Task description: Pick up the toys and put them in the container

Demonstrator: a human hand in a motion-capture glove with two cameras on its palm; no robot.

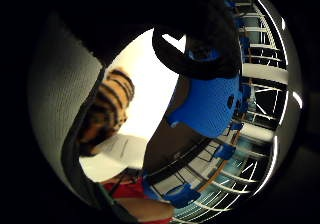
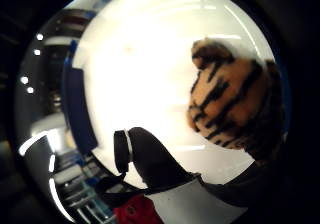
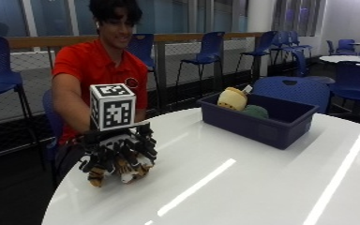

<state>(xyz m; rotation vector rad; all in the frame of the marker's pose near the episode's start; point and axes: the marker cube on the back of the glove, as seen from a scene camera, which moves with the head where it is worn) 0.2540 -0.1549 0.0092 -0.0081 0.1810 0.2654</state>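
In the outside view my gloved right hand (image 3: 119,152) sits low over the white table's (image 3: 242,187) left part, its fingers curled round an orange, black-striped tiger toy (image 3: 123,172). The toy's striped body shows close to the palm in both palm views (image 1: 107,109) (image 2: 230,101). A dark blue container (image 3: 264,119) stands further right on the table, holding a tan plush toy (image 3: 232,99) and a green toy (image 3: 254,111).
The table's rounded edge (image 3: 58,197) lies just left of the hand. Blue chairs (image 3: 295,89) stand behind the container and along the railing. The person in a red shirt (image 3: 99,65) sits behind the table.
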